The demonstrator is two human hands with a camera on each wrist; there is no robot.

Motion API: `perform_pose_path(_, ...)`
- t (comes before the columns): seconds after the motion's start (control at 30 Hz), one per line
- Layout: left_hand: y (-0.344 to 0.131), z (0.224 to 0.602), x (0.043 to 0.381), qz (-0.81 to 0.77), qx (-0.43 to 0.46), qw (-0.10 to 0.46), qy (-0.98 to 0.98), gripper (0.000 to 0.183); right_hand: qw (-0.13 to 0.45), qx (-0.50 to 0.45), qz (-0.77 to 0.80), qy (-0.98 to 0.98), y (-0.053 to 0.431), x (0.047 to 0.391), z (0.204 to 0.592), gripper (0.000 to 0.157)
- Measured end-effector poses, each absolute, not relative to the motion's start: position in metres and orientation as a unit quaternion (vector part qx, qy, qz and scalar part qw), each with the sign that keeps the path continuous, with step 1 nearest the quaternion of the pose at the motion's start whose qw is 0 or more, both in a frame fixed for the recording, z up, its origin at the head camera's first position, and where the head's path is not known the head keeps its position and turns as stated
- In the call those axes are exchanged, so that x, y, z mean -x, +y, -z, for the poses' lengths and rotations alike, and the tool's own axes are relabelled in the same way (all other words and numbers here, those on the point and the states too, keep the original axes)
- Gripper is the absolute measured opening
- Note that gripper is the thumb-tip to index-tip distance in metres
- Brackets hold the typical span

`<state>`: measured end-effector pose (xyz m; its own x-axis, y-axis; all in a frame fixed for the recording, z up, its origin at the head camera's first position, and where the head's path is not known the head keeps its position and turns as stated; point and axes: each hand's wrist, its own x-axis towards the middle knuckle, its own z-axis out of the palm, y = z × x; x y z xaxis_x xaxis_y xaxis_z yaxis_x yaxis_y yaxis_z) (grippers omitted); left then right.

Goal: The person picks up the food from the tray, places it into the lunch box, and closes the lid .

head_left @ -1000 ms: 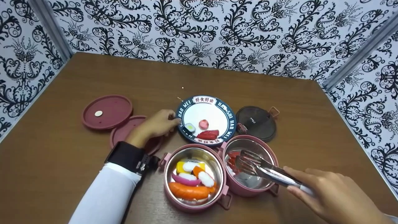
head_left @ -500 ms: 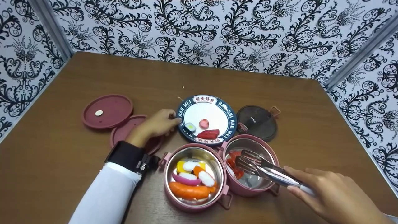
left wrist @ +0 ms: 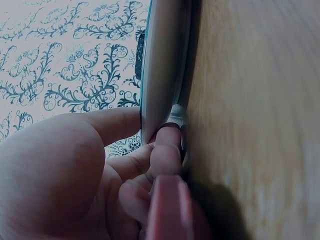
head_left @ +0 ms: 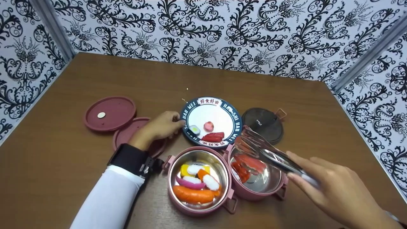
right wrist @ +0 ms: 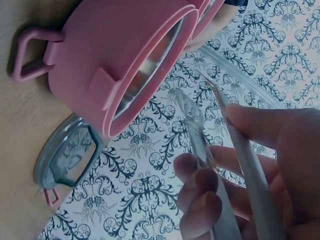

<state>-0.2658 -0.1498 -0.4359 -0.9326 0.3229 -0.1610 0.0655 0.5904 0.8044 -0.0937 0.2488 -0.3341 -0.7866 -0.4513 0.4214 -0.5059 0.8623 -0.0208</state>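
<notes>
Left of the right hand [head_left: 338, 189], food pieces [head_left: 193, 195] are held in a left pot [head_left: 198, 214] and a right pot [head_left: 251, 195]; above the latter, parted metal tongs [head_left: 280, 160] are gripped by that hand's curled fingers. Beyond, the left rim of the plate [head_left: 208, 113] is pinched by the left hand [head_left: 162, 125], and tabletop [head_left: 222, 84] is bounded by patterned wall [head_left: 203, 38].

white left sleeve [head_left: 108, 198], wide black wrist strap [head_left: 127, 160]
</notes>
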Motion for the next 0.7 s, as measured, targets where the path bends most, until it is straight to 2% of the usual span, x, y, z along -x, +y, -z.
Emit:
perform_pose_path(0.2,-0.149,0.436,0.266,-0.436,-0.105,0.147,0.882,0.023,0.200,-0.256,-0.065,-0.943,0.225,0.116,0.337,0.047)
perform_pose_path(0.47,-0.152,0.438,0.265,-0.438,-0.097,0.157,0.880,0.023,0.125,-0.240,-0.072,-0.960,0.198,0.150,0.337,0.045)
perform_pose_path(0.7,-0.150,0.436,0.267,-0.440,-0.112,0.146,0.879,0.023,0.093,-0.235,-0.049,-0.966,0.183,0.172,0.340,0.045)
